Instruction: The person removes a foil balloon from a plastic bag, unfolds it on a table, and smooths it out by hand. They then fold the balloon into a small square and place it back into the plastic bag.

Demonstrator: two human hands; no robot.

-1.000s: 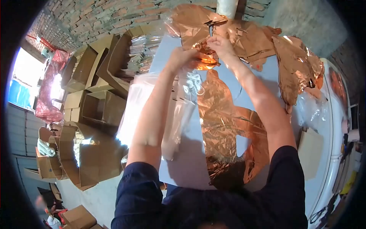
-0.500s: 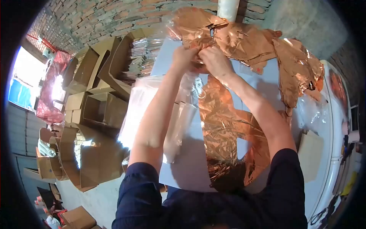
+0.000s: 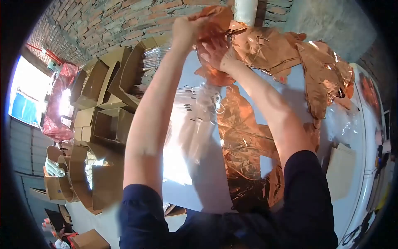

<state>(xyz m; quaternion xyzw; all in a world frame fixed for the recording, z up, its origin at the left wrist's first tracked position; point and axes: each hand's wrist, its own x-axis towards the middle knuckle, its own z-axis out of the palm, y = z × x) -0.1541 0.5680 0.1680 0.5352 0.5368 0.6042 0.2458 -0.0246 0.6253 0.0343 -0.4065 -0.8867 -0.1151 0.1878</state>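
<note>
At the far side of the table, my left hand [image 3: 185, 33] is raised, its fingers closed on a crumpled copper foil piece [image 3: 215, 20]. My right hand [image 3: 216, 53] lies against the same piece with its fingers spread. More copper foil sheets [image 3: 269, 47] are heaped to the right of it. Another copper foil sheet [image 3: 242, 137] spreads down the pale table [image 3: 207, 182]. Clear plastic bags [image 3: 195, 137] lie left of that sheet, with thin white strings [image 3: 218, 103] near their top.
Open cardboard boxes [image 3: 110, 124] stand along the left, one group holding clear plastic packs [image 3: 153, 62]. A brick wall [image 3: 124, 20] and a white pipe [image 3: 245, 12] rise behind. Flat pale sheets [image 3: 340, 168] and a white curved object [image 3: 367, 124] are on the right.
My left hand has moved up and left, lifting the foil piece. My right hand has shifted slightly left, and its fingers have opened out against the foil.
</note>
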